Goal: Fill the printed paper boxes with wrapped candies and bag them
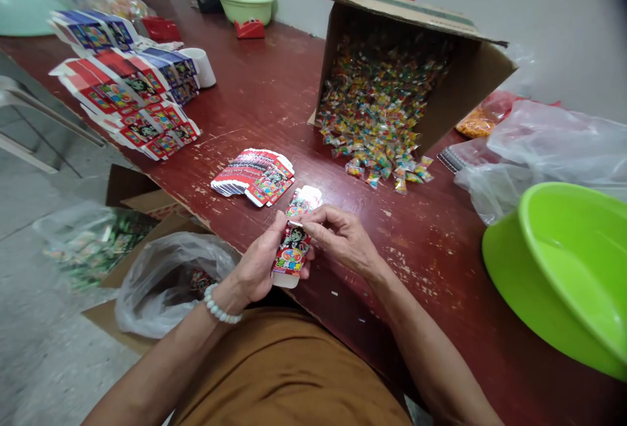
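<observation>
The left hand is cupped, its thumb extended forward and its fingertips curled up on the right hand's side. The right hand is held just beside it, thumb and index finger brought close together. Both forearms are angled inward behind the hands.

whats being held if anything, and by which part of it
The left hand holds a red printed carton by its long sides. The right hand is at a white tab partway along it, pinch unclear.
</observation>
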`<state>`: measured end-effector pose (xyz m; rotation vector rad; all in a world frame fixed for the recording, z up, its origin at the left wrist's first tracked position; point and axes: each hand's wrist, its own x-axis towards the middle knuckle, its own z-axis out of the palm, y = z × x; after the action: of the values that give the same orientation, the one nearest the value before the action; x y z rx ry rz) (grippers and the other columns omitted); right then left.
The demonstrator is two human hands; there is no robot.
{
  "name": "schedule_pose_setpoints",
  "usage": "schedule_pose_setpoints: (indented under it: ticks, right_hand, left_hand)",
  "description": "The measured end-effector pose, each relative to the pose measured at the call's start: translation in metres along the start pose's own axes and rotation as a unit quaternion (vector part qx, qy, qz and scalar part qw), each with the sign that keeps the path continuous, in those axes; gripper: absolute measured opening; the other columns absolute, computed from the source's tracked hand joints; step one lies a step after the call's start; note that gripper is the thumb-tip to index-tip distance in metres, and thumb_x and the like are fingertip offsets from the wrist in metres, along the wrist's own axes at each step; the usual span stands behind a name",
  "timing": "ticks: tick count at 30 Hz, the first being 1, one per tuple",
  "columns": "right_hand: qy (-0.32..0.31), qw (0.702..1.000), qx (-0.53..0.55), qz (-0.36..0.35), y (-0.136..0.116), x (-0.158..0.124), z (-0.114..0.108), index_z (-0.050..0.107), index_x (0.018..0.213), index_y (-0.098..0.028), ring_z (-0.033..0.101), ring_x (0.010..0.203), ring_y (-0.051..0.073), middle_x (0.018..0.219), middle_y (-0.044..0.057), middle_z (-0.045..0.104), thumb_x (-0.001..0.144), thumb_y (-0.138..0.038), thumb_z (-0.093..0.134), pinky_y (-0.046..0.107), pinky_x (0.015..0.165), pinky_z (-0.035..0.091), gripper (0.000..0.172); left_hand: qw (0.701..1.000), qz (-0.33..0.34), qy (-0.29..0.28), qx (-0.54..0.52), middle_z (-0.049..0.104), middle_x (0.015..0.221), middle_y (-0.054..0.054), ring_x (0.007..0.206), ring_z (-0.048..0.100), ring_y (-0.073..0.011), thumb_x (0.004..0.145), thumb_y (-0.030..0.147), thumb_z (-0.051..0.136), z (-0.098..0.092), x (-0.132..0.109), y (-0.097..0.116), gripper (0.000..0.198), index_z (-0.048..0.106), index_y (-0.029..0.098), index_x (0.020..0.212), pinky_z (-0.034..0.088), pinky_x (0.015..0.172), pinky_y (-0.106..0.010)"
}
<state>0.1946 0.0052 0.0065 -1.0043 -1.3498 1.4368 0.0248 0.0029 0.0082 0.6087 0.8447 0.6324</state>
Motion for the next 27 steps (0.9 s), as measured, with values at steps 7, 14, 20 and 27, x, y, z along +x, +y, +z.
schedule_pose_setpoints:
  ticks: [7,14,20,27]
  right_hand:
    - [0.003,0.991,0.1,0.087,-0.005,0.016,0.0,0.069,0.08,-0.018,0.062,0.047,0.012,0.07,0.0,0.072,0.07,-0.037,0.084,0.025,0.045,0.052,0.027]
    - [0.036,0.991,0.11,0.069,-0.006,0.017,0.008,0.07,0.075,-0.019,0.061,0.047,0.012,0.068,0.0,0.072,0.066,-0.042,0.086,0.026,0.045,0.051,0.03]
    - [0.032,0.989,-0.119,-0.077,-0.009,0.006,0.004,0.073,0.086,-0.021,0.064,0.065,0.013,0.082,0.003,0.071,0.087,-0.032,0.067,0.028,0.062,0.053,0.013]
    - [0.065,0.988,-0.133,-0.036,-0.007,0.014,-0.002,0.069,0.083,-0.019,0.061,0.058,0.011,0.073,0.0,0.069,0.084,-0.029,0.068,0.023,0.055,0.048,0.01]
  left_hand:
    - [0.993,0.075,0.039,0.081,0.069,0.067,-0.006,0.047,0.061,-0.0134,0.086,0.077,0.044,0.001,0.005,-0.001,0.068,0.067,0.014,0.091,0.046,0.045,-0.021]
    - [0.98,0.116,0.041,0.158,0.066,0.061,-0.006,0.048,0.058,-0.0135,0.085,0.078,0.045,-0.009,0.007,0.0,0.07,0.07,0.014,0.08,0.043,0.046,-0.023]
    - [0.982,0.095,0.042,0.161,0.065,0.061,-0.006,0.048,0.057,-0.0132,0.088,0.077,0.04,-0.008,0.009,-0.005,0.07,0.066,0.014,0.071,0.043,0.046,-0.022]
    - [0.984,0.074,0.027,0.158,0.067,0.064,-0.007,0.047,0.059,-0.0135,0.086,0.08,0.041,-0.001,0.012,-0.003,0.072,0.066,0.013,0.074,0.044,0.046,-0.023]
